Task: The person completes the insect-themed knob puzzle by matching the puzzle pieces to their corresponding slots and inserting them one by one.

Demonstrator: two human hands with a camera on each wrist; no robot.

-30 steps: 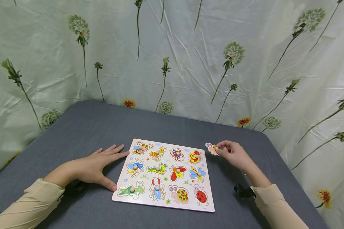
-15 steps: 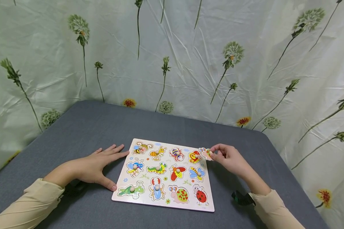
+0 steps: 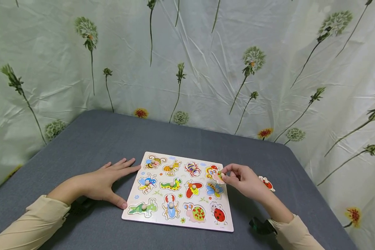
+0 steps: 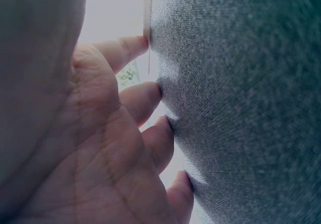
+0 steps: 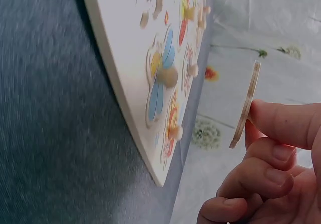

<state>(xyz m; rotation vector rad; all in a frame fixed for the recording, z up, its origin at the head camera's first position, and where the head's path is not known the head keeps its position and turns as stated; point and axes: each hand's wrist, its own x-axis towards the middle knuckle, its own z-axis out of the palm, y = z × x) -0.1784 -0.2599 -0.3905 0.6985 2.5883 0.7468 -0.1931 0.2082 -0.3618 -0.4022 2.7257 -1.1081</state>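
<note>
A wooden peg puzzle board [image 3: 225, 199] with insect pieces lies on the table. My left hand [image 3: 103, 182] rests spread on the table, thumb and index fingertips at the board's left edge. In the left wrist view its fingertips [image 4: 153, 91] meet the grey cloth. Thumb and fingers of my right hand [image 3: 243, 180] pinch the snail puzzle piece [image 3: 217, 177] by its knob. That piece overlaps the butterfly piece [image 3: 211, 170] in the head view, and the right wrist view shows it edge-on, raised beside the board. The snail and ladybug places [image 3: 218, 213] hold no knobbed piece.
A loose ladybug piece [image 3: 266, 183] lies on the grey tablecloth [image 3: 175, 137], right of the board and partly behind my right hand. Knobbed pieces such as the dragonfly [image 3: 215, 190] and the stag beetle [image 3: 171, 206] sit in the board. A flowered curtain [image 3: 187, 69] hangs behind the table.
My right hand has carried the snail piece left and toward me, from beyond the board's right corner to over its right edge. The ladybug piece has come into view. My left hand stays put.
</note>
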